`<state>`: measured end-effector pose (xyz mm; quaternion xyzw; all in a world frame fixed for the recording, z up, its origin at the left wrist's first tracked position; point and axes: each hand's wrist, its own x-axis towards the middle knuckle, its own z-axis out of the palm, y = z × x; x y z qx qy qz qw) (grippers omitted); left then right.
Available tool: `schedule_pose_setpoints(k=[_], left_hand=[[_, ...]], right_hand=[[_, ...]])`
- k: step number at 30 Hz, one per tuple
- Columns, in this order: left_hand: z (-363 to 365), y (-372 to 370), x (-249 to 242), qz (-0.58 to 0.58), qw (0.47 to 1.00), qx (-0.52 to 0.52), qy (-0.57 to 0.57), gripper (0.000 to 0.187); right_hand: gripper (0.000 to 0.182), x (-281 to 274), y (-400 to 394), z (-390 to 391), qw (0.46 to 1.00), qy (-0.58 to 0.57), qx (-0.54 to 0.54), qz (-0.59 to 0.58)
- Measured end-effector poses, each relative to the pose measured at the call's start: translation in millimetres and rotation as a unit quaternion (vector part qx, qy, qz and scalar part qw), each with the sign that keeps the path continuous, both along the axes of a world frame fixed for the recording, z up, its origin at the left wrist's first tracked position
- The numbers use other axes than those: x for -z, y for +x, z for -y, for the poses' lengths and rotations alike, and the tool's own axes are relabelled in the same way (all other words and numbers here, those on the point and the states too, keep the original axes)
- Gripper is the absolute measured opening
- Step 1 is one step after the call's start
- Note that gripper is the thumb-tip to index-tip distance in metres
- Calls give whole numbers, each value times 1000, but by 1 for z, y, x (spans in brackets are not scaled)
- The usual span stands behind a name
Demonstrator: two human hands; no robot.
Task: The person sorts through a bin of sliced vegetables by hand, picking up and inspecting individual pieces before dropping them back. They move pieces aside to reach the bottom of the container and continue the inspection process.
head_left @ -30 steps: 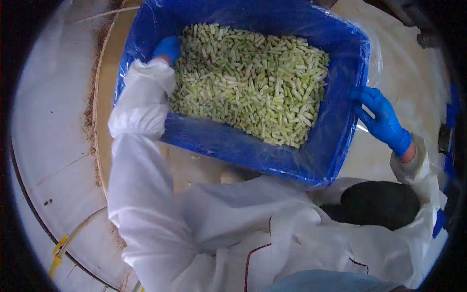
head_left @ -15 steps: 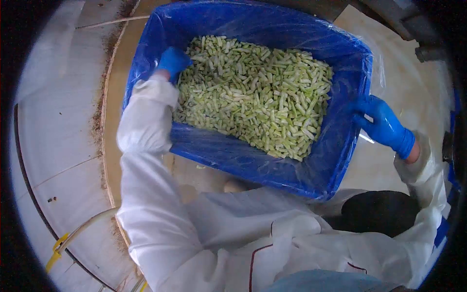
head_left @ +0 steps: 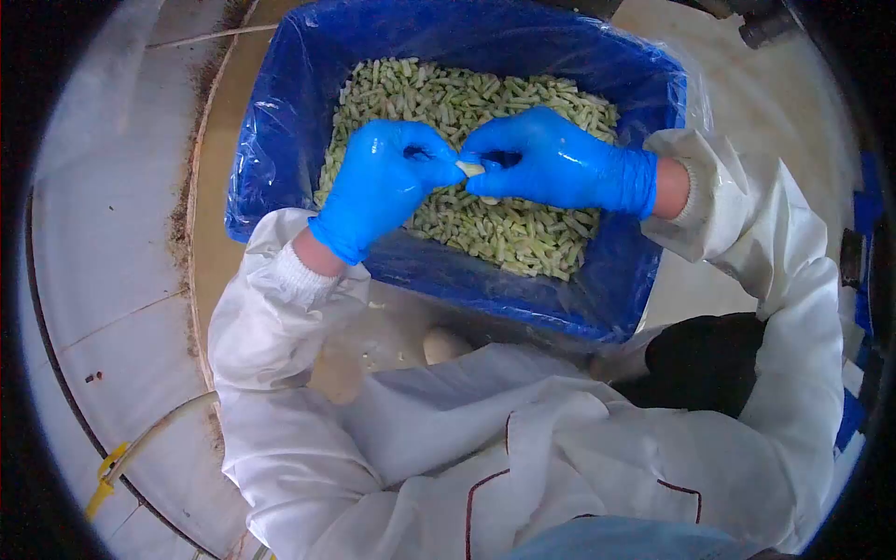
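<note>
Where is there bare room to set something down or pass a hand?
Pale surface right of the blue bin, beyond the right sleeve, looks bare; so does the bin's near-right corner, between cut pieces and walls. Crowded: mid-bin, left hand and right hand meeting over the pieces.

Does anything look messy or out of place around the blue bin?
Yes: brown residue runs beside the tan strip left of the blue bin, and a few dark specks mark the pale surface farther left. Both look odd because they show up like dirt against lighter surroundings.
</note>
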<state>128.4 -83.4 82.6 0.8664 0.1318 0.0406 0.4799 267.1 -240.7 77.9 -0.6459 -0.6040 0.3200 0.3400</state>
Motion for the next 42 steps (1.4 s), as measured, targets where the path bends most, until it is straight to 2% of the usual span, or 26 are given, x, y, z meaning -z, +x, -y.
schedule_pose_setpoints(k=[5,9,12,15,16,17,18,19,21,23,24,26,28,29,30,32,35,36,38,39,42], left_hand=[[12,-5,2,35,999,-2,6,5],[8,-29,-7,26,996,48,77,9],[-13,-63,-36,-98,987,110,-68,13],[-37,-115,-50,-250,927,217,-179,12],[-28,-127,-54,-342,908,241,-14,13],[-16,-136,-60,-417,857,260,156,14],[-8,-137,-63,-474,774,270,321,15],[-6,-133,-66,-472,787,240,316,18],[-4,-119,-71,-462,813,183,303,23],[-8,-94,-70,-265,900,145,314,23],[-12,-77,-63,-160,928,121,315,23],[-23,-31,-33,-157,917,128,342,17],[-15,18,21,-32,891,221,395,12],[-8,40,64,128,865,294,387,15],[10,60,99,81,874,335,343,33],[62,98,144,149,843,352,378,51],[79,122,179,98,849,337,395,67],[71,129,183,46,856,312,410,69],[31,136,188,-63,860,260,434,73],[2,138,195,-81,864,271,416,74],[-96,117,211,-156,854,254,427,74]], right_hand=[[27,7,6,8,973,-68,59,-212],[29,22,36,10,953,-74,144,-254],[32,32,50,22,953,-83,147,-252],[33,50,70,23,977,-109,139,-122],[39,51,71,23,971,-91,118,-187],[40,50,69,19,983,-55,102,-144],[42,50,66,15,991,-19,87,-98],[44,48,66,12,996,18,72,-51],[43,31,79,25,996,9,58,69],[42,18,96,44,981,-3,38,192],[31,18,96,56,972,36,71,223],[31,41,112,96,963,-5,88,254],[29,58,114,122,949,-5,80,305],[25,60,111,132,938,13,62,342],[22,60,111,139,924,31,42,379],[20,55,111,138,934,-9,52,352],[20,57,115,137,937,-6,52,344],[21,59,116,139,936,4,48,348],[15,64,114,141,937,46,55,341],[13,64,115,139,936,72,57,340],[12,48,110,131,939,15,61,338]])
